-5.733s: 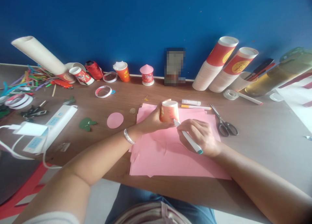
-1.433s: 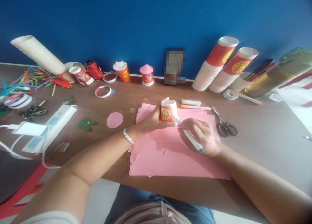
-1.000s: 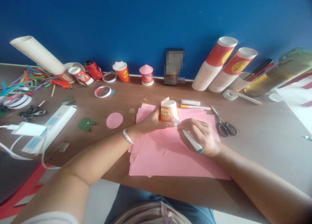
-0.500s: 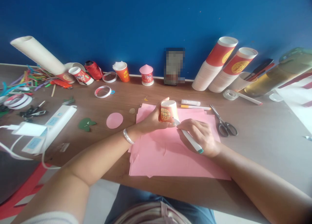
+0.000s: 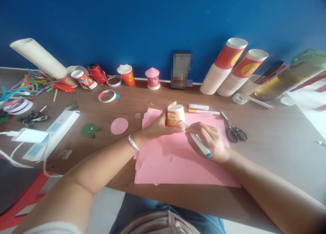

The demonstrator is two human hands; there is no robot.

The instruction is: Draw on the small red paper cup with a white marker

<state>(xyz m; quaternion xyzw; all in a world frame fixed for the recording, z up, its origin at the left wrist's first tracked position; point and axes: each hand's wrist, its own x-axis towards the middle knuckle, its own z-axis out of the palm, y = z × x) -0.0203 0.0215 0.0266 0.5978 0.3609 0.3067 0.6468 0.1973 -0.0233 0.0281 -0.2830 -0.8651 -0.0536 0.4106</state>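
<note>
My left hand (image 5: 156, 125) grips an upside-down orange paper cup (image 5: 175, 115) with a yellow round emblem, standing on a stack of pink paper sheets (image 5: 178, 162). My right hand (image 5: 210, 140) holds a white marker with a teal end (image 5: 197, 141); its tip touches the paper at the cup's lower right rim. A silver bracelet circles my left wrist.
A cut pink paper circle (image 5: 119, 126) and a green paper shape (image 5: 89, 129) lie left of the sheets. Scissors (image 5: 233, 130), a glue stick (image 5: 198, 107) and a pen are to the right. Two cup stacks (image 5: 224, 67), tape rolls, a power strip (image 5: 54, 130) and scraps line the table.
Since 5.7 s ago the cup has turned so its yellow emblem faces me. In the last second the marker tip has crept slightly along the cup's rim; both hands stay put.
</note>
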